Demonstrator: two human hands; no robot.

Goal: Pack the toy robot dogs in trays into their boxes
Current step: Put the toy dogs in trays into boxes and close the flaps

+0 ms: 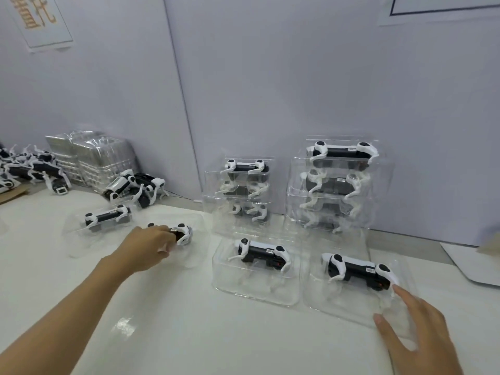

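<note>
Reaching over the white table [167, 320], the right hand [416, 328] lies with fingers spread and straight on the near edge of a clear tray [351, 307] holding a toy dog [357, 270]. Further out, the left hand [150, 246] has its fingers curled round another dog [184, 234] sitting in its own tray. Seating dogs in trays looks to be the step in hand; no boxes are plainly visible. Filled trays are stacked [335, 185] against the wall, so free room lies nearer and to the left.
</note>
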